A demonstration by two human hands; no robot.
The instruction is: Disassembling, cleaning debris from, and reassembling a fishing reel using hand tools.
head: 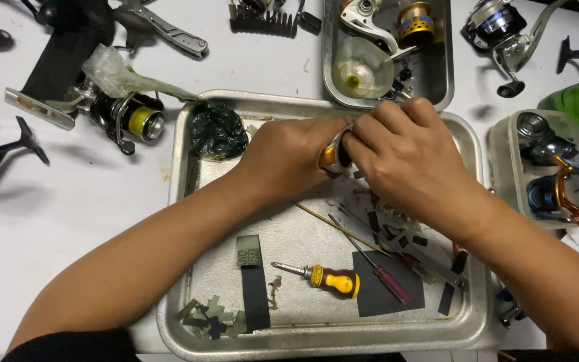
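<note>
Reel on worktop (125,115): far left, outside any tray, well clear of both hands.
Big tray (175,201): dark bag, yellow-handled screwdriver (333,280), black strips, thin tools, cut scraps.
Left hand (286,157): fingers wrapped tight round the silver-and-orange part (335,155).
Part: above the big tray's middle, between both hands.
Right hand (407,157): fingers pinching the same part.
Risk: slipping grip, small pieces lost among the scraps.
Upper tray (445,60): gold spool, clear cup.
Plastic tub (500,161): reel bodies.
</note>
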